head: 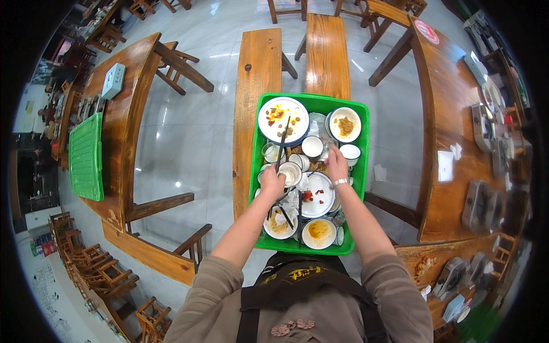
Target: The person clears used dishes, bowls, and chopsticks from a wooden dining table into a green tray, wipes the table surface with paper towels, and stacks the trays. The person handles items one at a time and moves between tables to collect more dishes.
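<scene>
A green plastic bin (365, 128) full of used dishes is in front of me. Black chopsticks (283, 141) stick up from my left hand (272, 182), whose thumb side touches a small white cup (290, 175). My right hand (337, 163) reaches down among the dishes, near a clear glass item (327, 145); whether its fingers grip anything is unclear. Nearby are a white cup (312, 146), a stained plate (279, 118), a bowl with brown residue (344, 124) and a plate with red scraps (317, 201). A bowl with orange sauce (319, 234) sits at the near end.
Two wooden benches (257, 64) extend beyond the bin. A wooden table (141, 81) on the left bears a green lid (85, 158) and a tissue box (113, 81). The right-hand wooden table (433, 107) carries cookers and crumpled tissue (456, 151). Wooden stools (101, 261) stand lower left.
</scene>
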{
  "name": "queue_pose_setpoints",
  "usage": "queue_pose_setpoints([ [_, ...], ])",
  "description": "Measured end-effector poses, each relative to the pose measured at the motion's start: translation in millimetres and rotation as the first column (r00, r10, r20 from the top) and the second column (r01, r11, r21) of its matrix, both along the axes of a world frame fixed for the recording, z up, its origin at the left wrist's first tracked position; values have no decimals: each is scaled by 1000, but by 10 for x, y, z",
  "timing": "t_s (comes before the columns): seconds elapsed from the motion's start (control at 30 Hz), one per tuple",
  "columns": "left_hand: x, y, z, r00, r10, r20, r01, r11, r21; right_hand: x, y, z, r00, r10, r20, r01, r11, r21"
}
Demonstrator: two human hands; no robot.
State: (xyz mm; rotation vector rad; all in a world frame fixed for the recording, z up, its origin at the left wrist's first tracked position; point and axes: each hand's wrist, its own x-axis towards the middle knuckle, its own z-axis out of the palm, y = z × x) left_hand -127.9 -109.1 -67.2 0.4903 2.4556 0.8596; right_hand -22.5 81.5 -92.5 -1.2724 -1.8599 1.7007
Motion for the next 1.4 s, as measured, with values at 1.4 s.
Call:
queue_pose_setpoints([
  [1.4,447,164,117,951,-295,95,302,952,-60,2504,-1630,624,970,-181,162,146,968,206],
])
